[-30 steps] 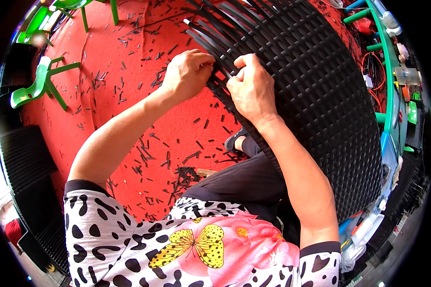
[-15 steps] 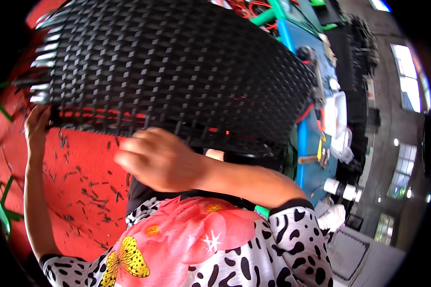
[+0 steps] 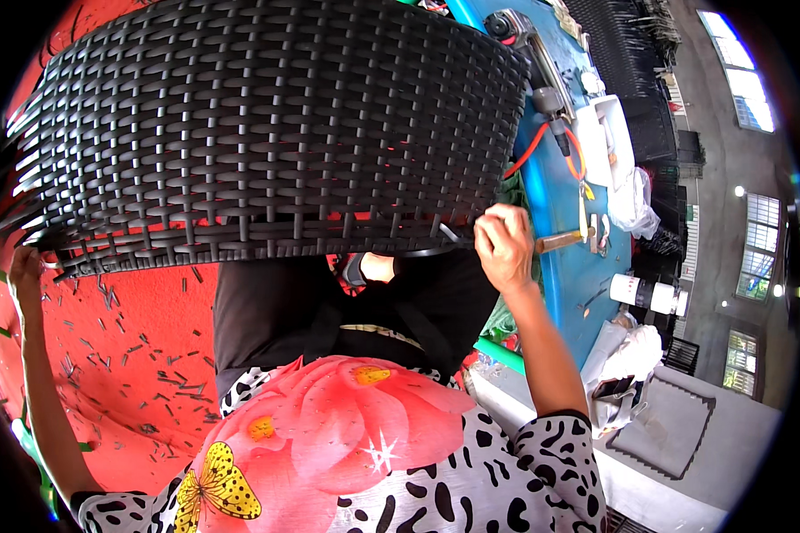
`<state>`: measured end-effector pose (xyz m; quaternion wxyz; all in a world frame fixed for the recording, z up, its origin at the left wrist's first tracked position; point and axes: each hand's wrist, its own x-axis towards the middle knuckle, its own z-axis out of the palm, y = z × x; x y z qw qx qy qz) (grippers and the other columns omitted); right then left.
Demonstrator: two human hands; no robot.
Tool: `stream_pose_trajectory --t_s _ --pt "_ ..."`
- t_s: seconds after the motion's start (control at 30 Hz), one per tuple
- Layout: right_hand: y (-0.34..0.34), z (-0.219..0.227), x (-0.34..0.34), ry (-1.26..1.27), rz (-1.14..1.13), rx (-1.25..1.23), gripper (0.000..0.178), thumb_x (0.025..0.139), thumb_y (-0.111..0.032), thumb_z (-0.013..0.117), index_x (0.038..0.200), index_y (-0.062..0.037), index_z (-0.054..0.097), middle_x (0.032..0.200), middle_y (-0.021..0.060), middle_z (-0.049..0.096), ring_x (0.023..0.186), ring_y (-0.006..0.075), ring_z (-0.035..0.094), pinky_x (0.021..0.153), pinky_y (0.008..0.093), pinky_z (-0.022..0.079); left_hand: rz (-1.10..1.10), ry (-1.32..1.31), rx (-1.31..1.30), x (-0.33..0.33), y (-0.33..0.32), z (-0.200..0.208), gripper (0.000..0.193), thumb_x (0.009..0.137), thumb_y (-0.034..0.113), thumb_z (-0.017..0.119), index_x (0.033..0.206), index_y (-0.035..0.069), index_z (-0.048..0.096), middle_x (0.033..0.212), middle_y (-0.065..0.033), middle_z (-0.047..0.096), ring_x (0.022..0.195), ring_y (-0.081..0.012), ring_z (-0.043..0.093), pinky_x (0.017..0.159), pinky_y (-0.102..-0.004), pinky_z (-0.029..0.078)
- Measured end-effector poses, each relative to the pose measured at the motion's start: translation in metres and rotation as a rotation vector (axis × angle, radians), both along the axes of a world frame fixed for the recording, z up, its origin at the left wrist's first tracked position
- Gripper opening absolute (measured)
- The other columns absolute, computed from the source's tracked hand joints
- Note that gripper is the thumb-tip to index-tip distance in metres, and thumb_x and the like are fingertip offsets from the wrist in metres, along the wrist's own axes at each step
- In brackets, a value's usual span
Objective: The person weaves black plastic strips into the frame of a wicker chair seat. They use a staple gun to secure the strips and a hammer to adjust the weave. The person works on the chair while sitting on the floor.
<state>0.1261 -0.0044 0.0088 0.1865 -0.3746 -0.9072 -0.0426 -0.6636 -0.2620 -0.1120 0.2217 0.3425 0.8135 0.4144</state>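
A large black woven wicker panel (image 3: 284, 124) spans the upper middle, its near edge lying across my thighs. Loose strand ends (image 3: 27, 191) stick out along its left side. My left hand (image 3: 28, 277) is closed on the panel's near left corner, fingertips partly hidden. Beside the near right corner, my right hand (image 3: 505, 249) is closed, its fingers curled together. Whether a strand runs into those fingers I cannot make out. A short pale strand end (image 3: 449, 233) juts from the weave just left of this hand.
Black offcuts (image 3: 178, 386) litter the red surface (image 3: 142, 311) at left. On the blue bench (image 3: 587, 306) at right are an air tool (image 3: 551, 98) with an orange hose, a hammer (image 3: 564, 240), a white tray (image 3: 609, 142) and a white cylinder (image 3: 649, 293).
My right hand has swung from the middle of the near edge out to the right corner. The panel appears lower and further left in view; my left hand stays at its left corner.
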Motion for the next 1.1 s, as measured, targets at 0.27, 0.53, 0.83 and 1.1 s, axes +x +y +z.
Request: stream_pose_trajectory --t_s 0.27,0.53,0.83,1.1 --pt "-0.003 -0.041 0.033 0.949 -0.370 -1.024 0.042 0.090 -0.020 0.054 0.123 0.0033 0.043 0.119 0.0108 0.053 0.107 0.0223 0.054 0.091 0.0351 0.044 0.086 0.169 -0.047 -0.089 -0.021 -0.008 0.011 0.086 0.014 0.053 0.086 0.009 0.063 0.059 0.0064 0.045 0.051 -0.0009 0.035 0.045 -0.0176 0.025" --pt "-0.021 -0.057 0.015 1.627 -0.090 -1.733 0.041 0.093 -0.022 0.047 0.125 0.0040 0.044 0.122 0.0153 0.054 0.112 0.0267 0.053 0.095 0.0435 0.041 0.089 0.202 -0.063 -0.102 -0.019 -0.022 0.013 0.084 0.014 0.053 0.087 0.009 0.065 0.058 0.0060 0.045 0.051 -0.0014 0.036 0.046 -0.0181 0.026" --pt "-0.009 -0.056 0.022 1.647 -0.175 -1.497 0.032 0.090 -0.008 0.050 0.119 0.0052 0.048 0.117 0.0156 0.057 0.108 0.0260 0.056 0.095 0.0403 0.043 0.082 0.234 -0.051 -0.115 -0.009 -0.025 0.016 0.083 0.015 0.052 0.087 0.008 0.067 0.057 0.0055 0.045 0.051 -0.0020 0.037 0.046 -0.0186 0.027" --pt "0.016 -0.048 0.028 1.637 -0.198 -1.409 0.026 0.091 -0.009 0.050 0.114 0.0031 0.051 0.110 0.0120 0.060 0.102 0.0234 0.059 0.092 0.0366 0.045 -0.010 0.396 -0.007 -0.110 -0.006 -0.038 0.019 0.082 0.015 0.052 0.088 0.008 0.069 0.056 0.0051 0.046 0.051 -0.0026 0.038 0.046 -0.0191 0.028"
